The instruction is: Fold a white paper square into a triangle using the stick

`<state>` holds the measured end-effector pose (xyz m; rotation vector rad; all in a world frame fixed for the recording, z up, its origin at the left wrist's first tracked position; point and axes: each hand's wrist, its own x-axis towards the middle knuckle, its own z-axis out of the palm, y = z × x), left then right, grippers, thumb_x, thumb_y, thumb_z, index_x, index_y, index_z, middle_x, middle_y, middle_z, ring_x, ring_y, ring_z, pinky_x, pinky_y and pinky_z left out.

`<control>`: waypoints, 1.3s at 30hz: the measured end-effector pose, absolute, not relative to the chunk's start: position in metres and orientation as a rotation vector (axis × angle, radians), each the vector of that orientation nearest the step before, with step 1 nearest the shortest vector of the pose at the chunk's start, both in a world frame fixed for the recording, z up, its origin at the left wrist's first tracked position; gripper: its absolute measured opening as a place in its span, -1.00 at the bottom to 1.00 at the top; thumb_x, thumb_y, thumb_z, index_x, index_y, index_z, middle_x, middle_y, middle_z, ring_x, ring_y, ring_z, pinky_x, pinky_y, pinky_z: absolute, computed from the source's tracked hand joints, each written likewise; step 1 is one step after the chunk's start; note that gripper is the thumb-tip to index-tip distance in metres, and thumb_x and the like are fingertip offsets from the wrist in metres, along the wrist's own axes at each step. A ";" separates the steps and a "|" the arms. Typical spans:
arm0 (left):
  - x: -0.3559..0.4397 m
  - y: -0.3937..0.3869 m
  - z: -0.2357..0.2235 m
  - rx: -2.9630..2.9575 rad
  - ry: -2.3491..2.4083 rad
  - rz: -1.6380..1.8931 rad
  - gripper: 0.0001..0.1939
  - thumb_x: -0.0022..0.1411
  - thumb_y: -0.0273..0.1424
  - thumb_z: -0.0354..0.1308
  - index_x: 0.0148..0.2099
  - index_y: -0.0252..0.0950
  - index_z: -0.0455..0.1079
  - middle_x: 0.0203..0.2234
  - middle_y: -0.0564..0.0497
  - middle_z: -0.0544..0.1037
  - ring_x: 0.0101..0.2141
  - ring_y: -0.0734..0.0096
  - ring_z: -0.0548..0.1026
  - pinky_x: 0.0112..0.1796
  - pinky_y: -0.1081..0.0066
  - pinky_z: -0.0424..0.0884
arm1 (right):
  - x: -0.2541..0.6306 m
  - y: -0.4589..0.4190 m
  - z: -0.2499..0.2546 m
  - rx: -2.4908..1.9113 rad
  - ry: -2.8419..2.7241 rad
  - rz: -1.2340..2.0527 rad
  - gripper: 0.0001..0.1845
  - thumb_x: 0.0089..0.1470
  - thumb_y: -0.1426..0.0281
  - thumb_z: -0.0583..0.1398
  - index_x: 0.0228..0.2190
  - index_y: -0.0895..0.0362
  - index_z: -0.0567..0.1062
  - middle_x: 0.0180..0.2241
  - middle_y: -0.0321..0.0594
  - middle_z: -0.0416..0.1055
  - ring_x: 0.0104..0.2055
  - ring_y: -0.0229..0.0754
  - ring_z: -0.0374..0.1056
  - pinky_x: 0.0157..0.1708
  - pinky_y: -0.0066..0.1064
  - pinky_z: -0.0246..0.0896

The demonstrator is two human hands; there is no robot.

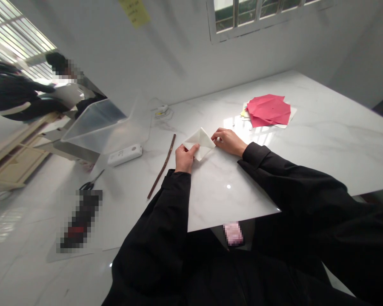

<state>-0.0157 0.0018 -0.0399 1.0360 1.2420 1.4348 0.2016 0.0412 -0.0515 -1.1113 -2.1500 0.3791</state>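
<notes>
A folded piece of cream-white paper (204, 138), with crease lines across it, is held up a little over the marble-patterned table. My left hand (185, 158) grips its lower left side, thumb pressed flat on top and the other fingers mostly behind it. At the paper's right corner, my right hand (229, 141) has its fingers curled and pinched together at the edge. Just left of my left hand, a thin brown stick (162, 166) lies on the table. To the right and farther back is a pile of red paper pieces (270, 111), with pale sheets beneath.
On the left stand a clear plastic bin (98, 125) and a white power strip (125, 155). Scissors (89, 184) and a blurred-out dark object (81, 221) lie nearer. A white cable (162, 111) rests by the wall. Two people sit at the far left. The table's front edge (232, 222) is close to me.
</notes>
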 end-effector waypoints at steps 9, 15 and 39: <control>-0.016 0.002 -0.039 1.018 1.245 1.431 -0.49 -0.26 -0.24 0.58 -0.24 -0.35 0.56 -0.32 -0.07 0.67 -0.32 0.29 0.59 -0.19 0.31 0.52 | 0.203 0.041 -0.048 -1.152 -2.124 0.448 -0.82 0.17 0.52 0.25 -0.27 0.16 0.69 -0.27 -0.13 0.56 -0.34 -0.20 0.40 -0.19 -0.38 0.25; -0.016 0.001 -0.039 1.032 1.246 1.431 -0.50 -0.23 -0.23 0.58 -0.24 -0.36 0.57 -0.30 -0.08 0.67 -0.33 0.31 0.58 -0.22 0.34 0.51 | 0.198 0.035 -0.043 -1.145 -2.184 0.417 -0.77 0.10 0.60 0.22 -0.32 0.16 0.68 -0.27 -0.14 0.57 -0.34 -0.20 0.37 -0.24 -0.39 0.19; -0.016 0.001 -0.039 1.028 1.238 1.426 -0.50 -0.24 -0.23 0.55 -0.23 -0.35 0.57 -0.32 -0.06 0.68 -0.31 0.27 0.61 -0.21 0.32 0.53 | 0.214 0.039 -0.044 -1.092 -1.589 0.939 -0.67 0.05 0.13 0.40 -0.38 0.16 0.67 -0.50 -0.20 0.58 -0.48 -0.26 0.41 -0.42 -0.41 0.34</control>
